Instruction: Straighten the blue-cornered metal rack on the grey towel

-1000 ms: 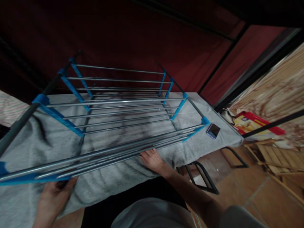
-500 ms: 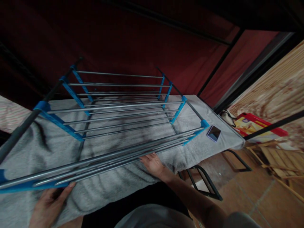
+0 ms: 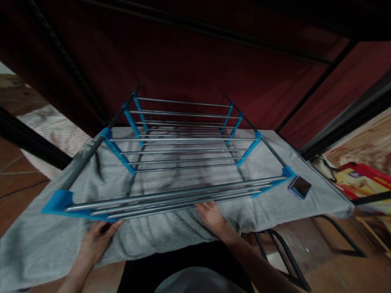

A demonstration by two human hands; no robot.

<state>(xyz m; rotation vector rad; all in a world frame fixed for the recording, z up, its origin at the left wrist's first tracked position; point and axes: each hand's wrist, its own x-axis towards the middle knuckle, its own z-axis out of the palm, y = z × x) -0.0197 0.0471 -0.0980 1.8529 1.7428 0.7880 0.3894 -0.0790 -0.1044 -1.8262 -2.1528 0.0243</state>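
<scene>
Since its frame appears to be slim metal tubing set in plastic brackets, the rack (image 3: pixel 183 139) across the middle of the frame should prove light for its spread, stiff along each rod, yet awkward to keep level. It lies on a grey blanket (image 3: pixel 159 238), whose soft pile would probably let it slide without scratching. Smooth rods such as the front ones (image 3: pixel 161 211) may turn or slip under the fingers, and the blue plastic looks like the likelier part to crack if twisted; the sounder holds are the thicker grey side pole (image 3: pixel 84 165) and the blue corner bracket (image 3: pixel 59 202) at lower left. By that bracket's lower edge is the left hand (image 3: pixel 97 239), thumb and fingers parted around a dark gap; whether it grips cannot be told. At lower centre, the right hand (image 3: pixel 210 215) rests its fingertips against the lowest front rod, its grip also unclear. Farther out, a phone (image 3: pixel 301 187) lies near the rack's right front corner, and dark red fabric (image 3: pixel 195 61) hangs behind.
</scene>
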